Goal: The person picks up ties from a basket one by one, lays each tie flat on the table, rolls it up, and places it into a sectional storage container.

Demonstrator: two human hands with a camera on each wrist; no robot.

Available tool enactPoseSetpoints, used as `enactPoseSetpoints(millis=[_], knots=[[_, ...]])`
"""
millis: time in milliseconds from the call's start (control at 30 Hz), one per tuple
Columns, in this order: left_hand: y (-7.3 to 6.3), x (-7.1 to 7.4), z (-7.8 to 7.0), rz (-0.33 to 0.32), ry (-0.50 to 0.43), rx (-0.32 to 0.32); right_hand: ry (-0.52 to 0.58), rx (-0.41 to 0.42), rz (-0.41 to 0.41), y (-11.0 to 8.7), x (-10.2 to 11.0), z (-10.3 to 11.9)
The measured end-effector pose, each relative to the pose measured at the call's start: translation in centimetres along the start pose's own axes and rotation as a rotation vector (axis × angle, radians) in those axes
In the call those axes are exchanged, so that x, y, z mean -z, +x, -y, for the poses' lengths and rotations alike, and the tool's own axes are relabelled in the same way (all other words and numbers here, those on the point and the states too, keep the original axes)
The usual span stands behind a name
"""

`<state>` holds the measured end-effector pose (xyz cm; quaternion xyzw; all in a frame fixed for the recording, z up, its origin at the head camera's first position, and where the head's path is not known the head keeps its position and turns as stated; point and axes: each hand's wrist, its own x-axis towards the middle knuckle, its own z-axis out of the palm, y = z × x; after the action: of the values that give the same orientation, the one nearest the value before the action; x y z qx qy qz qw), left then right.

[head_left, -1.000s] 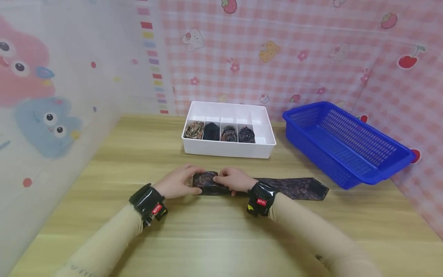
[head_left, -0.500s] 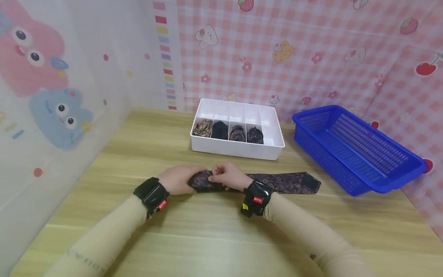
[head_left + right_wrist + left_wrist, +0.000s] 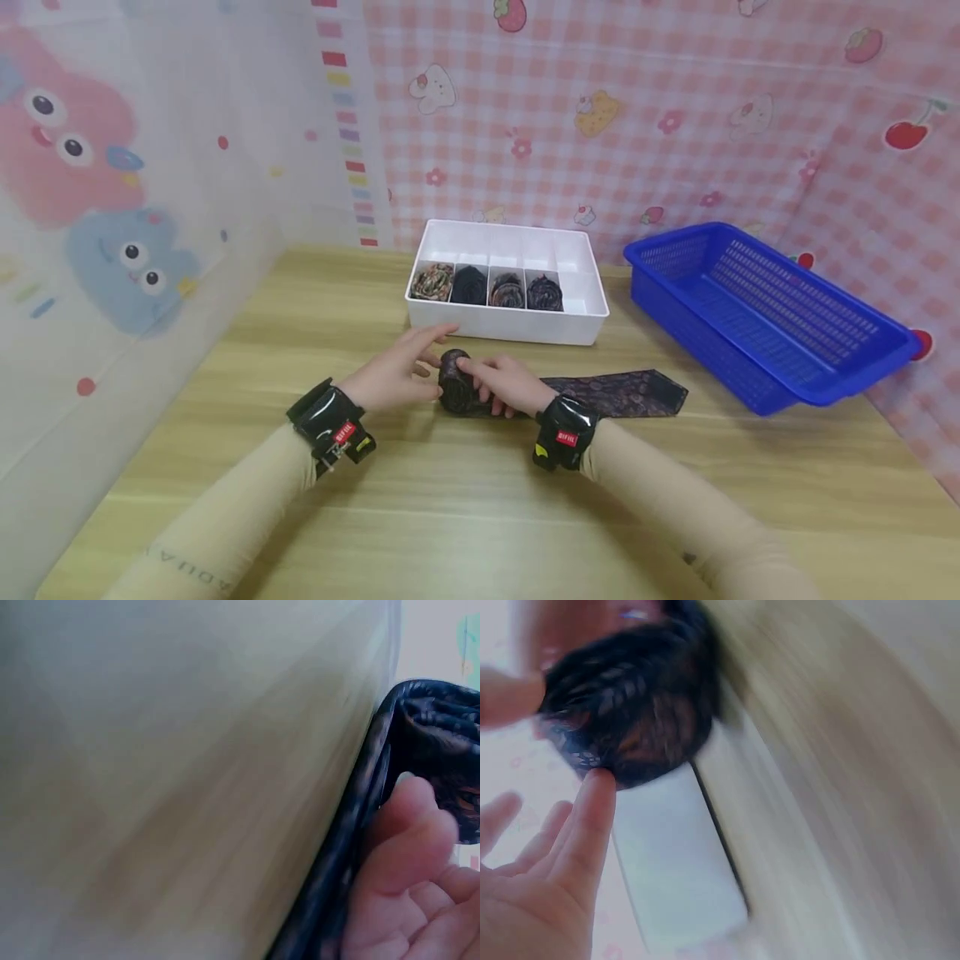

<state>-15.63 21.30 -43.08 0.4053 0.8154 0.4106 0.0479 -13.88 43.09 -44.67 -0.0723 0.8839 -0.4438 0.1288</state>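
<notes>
A dark necktie with a faint paisley-like pattern (image 3: 615, 393) lies across the table, its left part wound into a roll (image 3: 453, 396) and its pointed end stretched out flat to the right. My right hand (image 3: 513, 385) holds the roll from the right, thumb over the top and other fingers curled in low beside it. On the other side, my left hand (image 3: 390, 375) is spread with fingers straight, fingertips right at the roll. In the left wrist view one fingertip (image 3: 600, 784) meets the roll's edge. The right wrist view shows the coil (image 3: 442, 750) beyond curled fingers.
Behind the hands stands a white divided box (image 3: 502, 325), with rolled ties (image 3: 470, 287) in several front compartments. A blue perforated plastic basket (image 3: 750, 350) sits at the right. Patterned cloth (image 3: 630, 167) hangs close behind both.
The roll has turned upright onto its edge and shifted slightly right. My left hand has loosened from round the roll and spread its fingers. My right hand stays at the roll.
</notes>
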Motion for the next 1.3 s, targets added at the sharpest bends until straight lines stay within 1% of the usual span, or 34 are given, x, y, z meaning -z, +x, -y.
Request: enactPoseSetpoints(millis=[67, 100, 167, 233, 333, 400, 500, 600, 700, 800, 867, 900, 933, 1000, 1033, 1067, 1100, 1133, 1167, 1233, 1300], knots=[[0.6, -0.5, -0.1, 0.008, -0.147, -0.022, -0.019, -0.013, 0.002, -0.5, 0.8, -0.6], [0.9, -0.8, -0.2, 0.017, -0.195, -0.037, -0.027, -0.019, 0.002, -0.7, 1.2, -0.9], [1.5, -1.4, -0.4, 0.045, -0.26, -0.054, -0.036, -0.023, -0.005, -1.2, 2.0, -1.5], [2.2, -2.1, -0.6, 0.084, -0.299, -0.062, -0.049, -0.019, -0.019, -1.6, 2.8, -2.1], [3.1, -3.2, -0.9, 0.139, -0.311, -0.054, -0.068, -0.006, -0.045, -2.1, 3.9, -2.7], [3.5, -3.8, -0.8, 0.167, -0.317, -0.042, -0.077, 0.002, -0.042, -2.2, 4.4, -3.0], [4.0, -4.7, -0.5, 0.181, -0.291, -0.037, -0.089, 0.003, -0.024, -2.4, 5.0, -3.5], [4.1, -5.5, -0.3, 0.171, -0.27, -0.036, -0.096, 0.008, -0.011, -2.5, 5.2, -3.8], [3.9, -6.0, 0.0, 0.176, -0.261, -0.032, -0.108, 0.062, -0.019, -2.4, 4.9, -4.2], [3.9, -5.9, -0.1, 0.198, -0.265, -0.028, -0.127, 0.126, -0.038, -2.3, 4.5, -4.3], [3.4, -5.2, -0.2, 0.163, -0.255, -0.004, -0.133, 0.149, -0.033, -2.1, 3.8, -3.8], [3.2, -4.7, -0.2, 0.129, -0.239, 0.008, -0.136, 0.149, -0.027, -2.0, 3.5, -3.5], [2.9, -4.1, -0.1, 0.083, -0.209, 0.037, -0.136, 0.147, -0.017, -1.9, 3.3, -3.2], [2.3, -3.0, 0.1, -0.008, -0.112, 0.114, -0.13, 0.137, 0.003, -1.6, 3.0, -2.7], [2.0, -2.5, 0.4, -0.037, -0.064, 0.156, -0.12, 0.136, 0.014, -1.4, 2.8, -2.4], [1.7, -2.1, 0.6, -0.049, -0.025, 0.195, -0.111, 0.132, 0.024, -1.2, 2.7, -2.2], [1.4, -1.8, 0.9, -0.047, 0.013, 0.235, -0.097, 0.129, 0.035, -1.0, 2.6, -2.1], [1.1, -1.5, 1.1, -0.03, 0.03, 0.277, -0.081, 0.126, 0.048, -0.8, 2.4, -1.9], [0.8, -1.3, 1.4, -0.001, 0.036, 0.3, -0.069, 0.12, 0.06, -0.6, 2.2, -1.8], [0.3, -1.1, 1.7, 0.039, 0.032, 0.327, -0.044, 0.117, 0.085, -0.4, 1.8, -1.6], [-0.1, -1.0, 1.7, 0.046, 0.006, 0.352, -0.029, 0.127, 0.095, -0.2, 1.4, -1.3]])
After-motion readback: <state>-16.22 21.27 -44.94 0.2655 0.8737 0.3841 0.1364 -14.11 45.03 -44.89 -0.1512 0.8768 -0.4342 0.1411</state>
